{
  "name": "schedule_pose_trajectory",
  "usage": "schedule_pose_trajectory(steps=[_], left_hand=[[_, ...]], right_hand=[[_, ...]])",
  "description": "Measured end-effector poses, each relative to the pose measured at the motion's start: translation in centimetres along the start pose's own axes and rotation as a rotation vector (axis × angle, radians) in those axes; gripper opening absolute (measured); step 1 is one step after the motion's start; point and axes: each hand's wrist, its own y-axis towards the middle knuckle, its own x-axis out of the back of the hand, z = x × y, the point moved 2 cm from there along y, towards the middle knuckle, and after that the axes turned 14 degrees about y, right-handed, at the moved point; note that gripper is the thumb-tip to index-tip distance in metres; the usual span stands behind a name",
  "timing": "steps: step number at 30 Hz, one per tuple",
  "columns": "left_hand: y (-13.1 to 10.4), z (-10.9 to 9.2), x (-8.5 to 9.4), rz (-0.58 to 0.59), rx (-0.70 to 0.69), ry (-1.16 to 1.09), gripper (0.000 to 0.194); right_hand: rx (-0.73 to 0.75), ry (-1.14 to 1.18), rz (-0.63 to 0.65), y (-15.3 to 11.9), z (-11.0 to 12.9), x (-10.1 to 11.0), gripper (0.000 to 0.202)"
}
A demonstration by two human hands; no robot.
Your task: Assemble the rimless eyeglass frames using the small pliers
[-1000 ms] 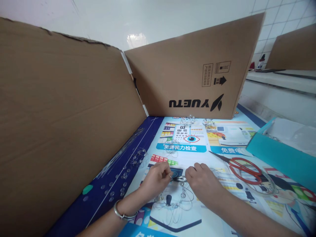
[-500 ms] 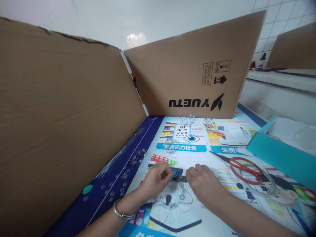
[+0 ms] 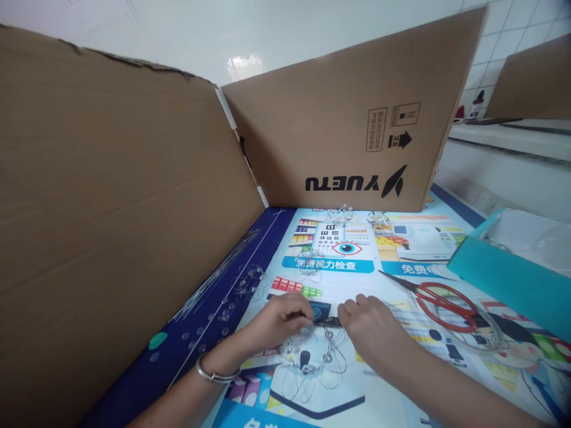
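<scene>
My right hand is closed around a small pair of pliers; its dark jaws point left and its handles are hidden in the fist. At the tips of the jaws, my left hand pinches the end of a thin beaded wire. The rest of that beaded wire, strung with clear round beads and with loose ends sticking out, hangs in a loop below both hands. Exactly where the jaws meet the wire is too small to make out.
Red-handled scissors lie on a coil of wire to the right, near a teal box. Loose clear beads, a green piece and cut wires lie left. Cardboard panels stand behind and left.
My left hand's fingers have shifted slightly and its wrist has dropped a little to the left. The right hand and pliers stay almost in place. The view has tilted slightly.
</scene>
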Motion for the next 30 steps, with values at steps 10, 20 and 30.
schedule_pose_trajectory(steps=[10, 20, 30], left_hand=[[0.06, 0.14, 0.02, -0.007, -0.051, -0.023, 0.013], [0.03, 0.73, -0.60, -0.025, -0.038, -0.018, 0.010], [0.04, 0.82, -0.60, -0.037, -0.044, -0.091, 0.010]], right_hand=[[0.021, -0.023, -0.018, 0.09, -0.12, -0.01, 0.012], [0.084, -0.077, -0.070, 0.09, -0.18, 0.58, 0.010], [0.116, -0.129, -0.135, -0.06, 0.67, 0.80, 0.010]])
